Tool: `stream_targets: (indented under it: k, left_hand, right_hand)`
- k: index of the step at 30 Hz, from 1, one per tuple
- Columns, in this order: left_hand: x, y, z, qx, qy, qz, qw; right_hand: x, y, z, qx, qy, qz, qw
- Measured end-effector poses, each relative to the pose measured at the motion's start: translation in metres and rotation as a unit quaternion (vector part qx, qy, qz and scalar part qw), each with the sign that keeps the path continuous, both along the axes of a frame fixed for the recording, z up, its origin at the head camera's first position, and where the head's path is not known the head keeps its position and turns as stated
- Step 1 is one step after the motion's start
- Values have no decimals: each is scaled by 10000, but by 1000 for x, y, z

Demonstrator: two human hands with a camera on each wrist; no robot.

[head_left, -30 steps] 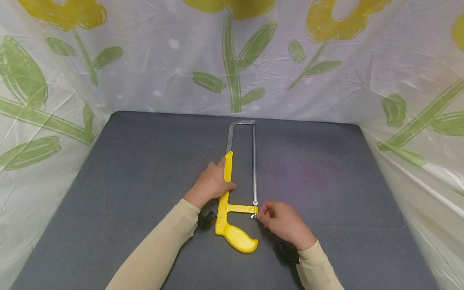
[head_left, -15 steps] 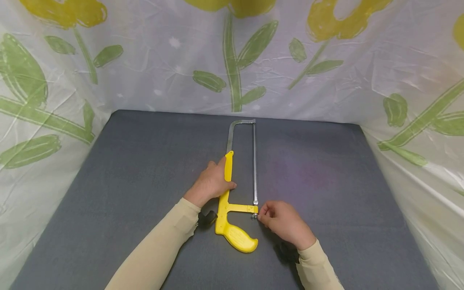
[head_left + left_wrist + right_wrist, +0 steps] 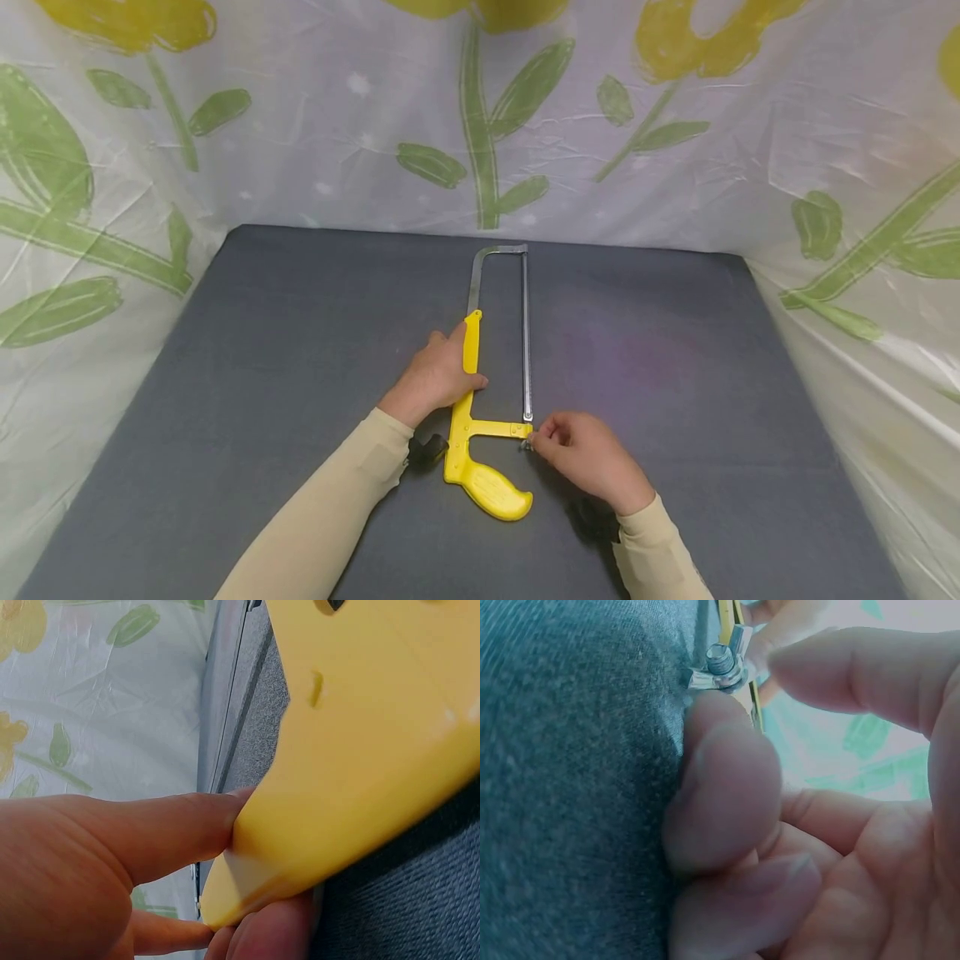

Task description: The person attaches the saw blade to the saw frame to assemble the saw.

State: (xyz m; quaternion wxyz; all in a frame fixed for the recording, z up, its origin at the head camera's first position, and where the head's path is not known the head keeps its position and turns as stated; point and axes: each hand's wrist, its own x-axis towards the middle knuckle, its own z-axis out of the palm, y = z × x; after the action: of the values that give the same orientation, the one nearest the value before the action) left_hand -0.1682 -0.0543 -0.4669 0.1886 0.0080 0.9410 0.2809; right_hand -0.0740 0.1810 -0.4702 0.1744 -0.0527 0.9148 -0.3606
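A hacksaw lies flat on the grey mat (image 3: 262, 375), its yellow pistol handle (image 3: 491, 492) nearest me and its thin blade (image 3: 526, 333) running away from me. My left hand (image 3: 450, 371) grips the yellow part of the frame, thumb over the top; in the left wrist view the fingers (image 3: 165, 832) curl around the yellow plastic (image 3: 360, 735). My right hand (image 3: 540, 439) has curled fingers at the small metal wing nut (image 3: 526, 445) by the blade's near end. In the right wrist view a fingertip (image 3: 724, 772) touches the wing nut (image 3: 721, 666), with the thumb close beside it.
A plastic sheet printed with yellow flowers and green leaves (image 3: 480, 125) walls the mat at the back and on both sides. Bare mat lies to the left and right of the saw. Dark wrist straps show under both beige sleeves.
The right hand's fingers have shifted slightly at the wing nut. The saw and the left hand have stayed where they were.
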Motion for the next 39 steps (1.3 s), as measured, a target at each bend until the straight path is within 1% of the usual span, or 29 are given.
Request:
stream_targets:
  k: [5,13,26,39]
  left_hand:
    - [1,1,2,-17,-14,65,10000]
    - [2,1,3,-44,-5,64,10000]
    - [0,2,-1,-137,-5,100,9999]
    - [0,2,-1,-93,-15,97,9999]
  right_hand:
    - [0,-1,0,-8,50,-155,9999]
    - [2,-3,0,-35,-57,-253,9997]
    - [2,-5,-3,-19,-59,-194,9998]
    - [1,-5,-4,12,-26,-74,10000]
